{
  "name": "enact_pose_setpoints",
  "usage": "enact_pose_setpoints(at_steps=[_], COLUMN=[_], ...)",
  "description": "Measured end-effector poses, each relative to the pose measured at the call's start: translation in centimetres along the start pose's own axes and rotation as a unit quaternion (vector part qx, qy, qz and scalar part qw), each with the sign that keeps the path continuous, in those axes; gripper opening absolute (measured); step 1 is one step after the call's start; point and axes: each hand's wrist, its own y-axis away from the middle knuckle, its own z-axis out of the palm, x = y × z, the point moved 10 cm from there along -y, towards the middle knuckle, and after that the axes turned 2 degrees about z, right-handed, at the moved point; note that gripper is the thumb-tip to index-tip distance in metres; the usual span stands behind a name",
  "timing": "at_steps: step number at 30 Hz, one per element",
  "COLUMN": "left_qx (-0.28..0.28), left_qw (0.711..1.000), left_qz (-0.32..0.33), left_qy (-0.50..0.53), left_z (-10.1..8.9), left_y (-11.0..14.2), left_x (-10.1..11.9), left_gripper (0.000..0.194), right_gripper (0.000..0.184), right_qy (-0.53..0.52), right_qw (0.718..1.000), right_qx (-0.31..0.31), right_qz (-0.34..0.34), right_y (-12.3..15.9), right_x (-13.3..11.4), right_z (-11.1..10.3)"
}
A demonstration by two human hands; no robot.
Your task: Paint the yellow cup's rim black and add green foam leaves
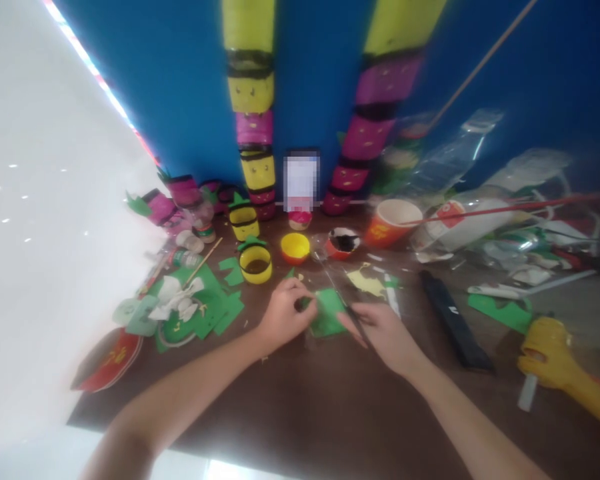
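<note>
My left hand (291,308) pinches the left edge of a small green sheet (330,312), paper or thin foam, lying in front of me. In my right hand (385,330) is a slim tool with a dark handle (359,321) and a thin pale shaft, which crosses the sheet's right side and points away from me. Blur hides the tool's exact kind. Beyond the hands stand a yellow cup (295,247), a red cup with dark paint-like stuff inside (343,243), and a yellow ring with green leaves (256,265).
Green sheets (225,310) and crumpled white tissue (177,297) lie at left, beside a red bowl (113,360). To the right are a black bar-shaped object (455,323), a yellow glue gun (547,350) and plastic bottles (460,157). A phone (301,180) stands at the back between decorated columns.
</note>
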Motion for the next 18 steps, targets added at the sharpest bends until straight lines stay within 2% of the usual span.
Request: enact_pose_setpoints(at_steps=[5, 8, 11, 14, 18], left_qx=[0.059, 0.063, 0.022, -0.028, -0.046], left_qw=[0.997, 0.996, 0.996, 0.990, 0.969], left_qz=[-0.036, -0.038, -0.050, -0.067, -0.088], left_qy=[-0.024, -0.050, -0.065, -0.119, -0.225], left_z=[-1.5, -2.1, -1.6, -0.7, -0.3], left_y=[0.0, -0.4, -1.0, -1.4, -1.5], left_x=[-1.3, -1.9, -2.4, -2.6, -2.5], left_gripper=[0.011, 0.011, 0.007, 0.007, 0.007], right_gripper=[0.046, 0.048, 0.047, 0.043, 0.043], right_qy=[0.030, 0.053, 0.063, 0.052, 0.056], right_qw=[0.999, 0.997, 0.996, 0.997, 0.996], right_qx=[0.027, 0.049, 0.063, 0.048, 0.046], right_qz=[-0.014, -0.019, -0.026, -0.039, -0.051], right_y=[-0.1, -0.1, -0.1, 0.0, 0.1], right_x=[0.1, 0.2, 0.4, 0.3, 0.1], right_z=[-0.4, -0.7, -0.8, -0.3, -0.1])
